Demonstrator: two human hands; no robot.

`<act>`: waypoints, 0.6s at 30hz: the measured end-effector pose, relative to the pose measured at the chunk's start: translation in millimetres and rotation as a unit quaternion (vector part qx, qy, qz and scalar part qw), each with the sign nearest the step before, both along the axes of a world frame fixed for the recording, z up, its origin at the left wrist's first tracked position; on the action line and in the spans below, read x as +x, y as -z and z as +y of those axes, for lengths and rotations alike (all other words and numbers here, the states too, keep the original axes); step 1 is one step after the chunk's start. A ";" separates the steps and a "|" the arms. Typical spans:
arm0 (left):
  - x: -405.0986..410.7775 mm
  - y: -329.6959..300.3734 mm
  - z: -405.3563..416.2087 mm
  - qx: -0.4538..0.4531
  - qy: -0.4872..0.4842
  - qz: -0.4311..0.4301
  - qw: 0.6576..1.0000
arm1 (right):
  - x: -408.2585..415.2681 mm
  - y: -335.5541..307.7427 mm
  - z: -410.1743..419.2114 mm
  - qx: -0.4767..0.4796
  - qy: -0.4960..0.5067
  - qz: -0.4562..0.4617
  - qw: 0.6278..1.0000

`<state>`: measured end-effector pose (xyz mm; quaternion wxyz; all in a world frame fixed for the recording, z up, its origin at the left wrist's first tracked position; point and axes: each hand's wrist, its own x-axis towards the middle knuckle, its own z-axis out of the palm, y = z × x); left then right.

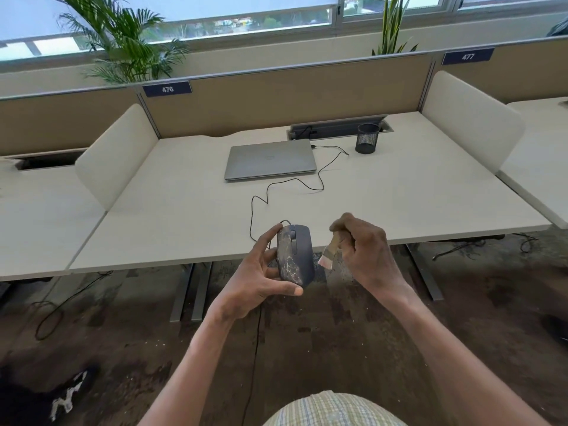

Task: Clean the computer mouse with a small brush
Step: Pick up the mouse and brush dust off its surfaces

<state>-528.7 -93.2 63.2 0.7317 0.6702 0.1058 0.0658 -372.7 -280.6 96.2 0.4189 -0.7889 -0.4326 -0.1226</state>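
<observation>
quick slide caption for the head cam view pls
Left hand holds a dusty wired mouse off the desk edge while the right hand holds a small brush beside it.

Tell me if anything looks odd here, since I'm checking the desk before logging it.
Yes: the mouse, held in the left hand off the desk's near edge, carries whitish, marbled grime across its left side. The right hand holds the brush beside it, apart. The floor below looks dusty too.

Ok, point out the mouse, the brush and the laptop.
mouse (295,256): head view, on its dusty top shell.
brush (326,260): head view, on the bristles.
laptop (270,159): head view, middle of its closed lid.
</observation>
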 end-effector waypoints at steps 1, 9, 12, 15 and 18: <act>0.2 -1.5 -0.1 0.002 0.002 -0.002 1.000 | 1.2 1.0 2.4 -0.018 -0.008 0.009 1.000; 1.3 -6.8 0.0 0.014 0.012 0.001 1.000 | 10.1 -3.7 26.3 -0.099 -0.024 0.226 0.969; 1.1 -8.4 0.8 0.012 0.018 0.006 1.000 | 11.5 -12.3 34.9 -0.098 -0.059 0.329 0.937; 1.1 -10.0 2.1 0.012 0.023 0.010 1.000 | 9.5 -16.2 38.6 -0.073 -0.101 0.394 0.911; 1.1 -10.4 3.3 0.007 0.031 0.017 0.999 | 9.3 -13.1 40.6 -0.066 -0.124 0.420 0.897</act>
